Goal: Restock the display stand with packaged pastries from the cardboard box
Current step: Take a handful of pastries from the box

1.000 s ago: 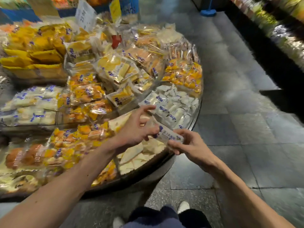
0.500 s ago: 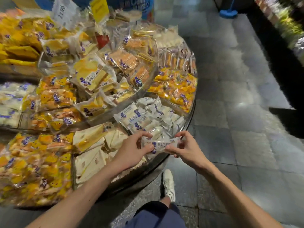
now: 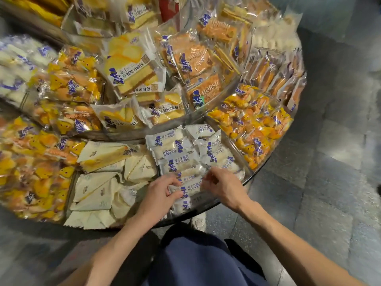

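- Warm light is given; glare is seen on the plastic wrappers (image 3: 185, 56).
- The floor (image 3: 329, 182) is dimmer, with pale reflections.
- The display stand's (image 3: 266, 165) far-left edge is blurred and bent.

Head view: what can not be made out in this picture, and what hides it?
1. Cardboard box: nowhere in the head view, outside the frame.
2. White packet: its ends are covered by the left hand and the right hand, which pinch it.
3. Display stand: upper tier cut off by the top edge.
4. Small print on the stacked packets: blurred.
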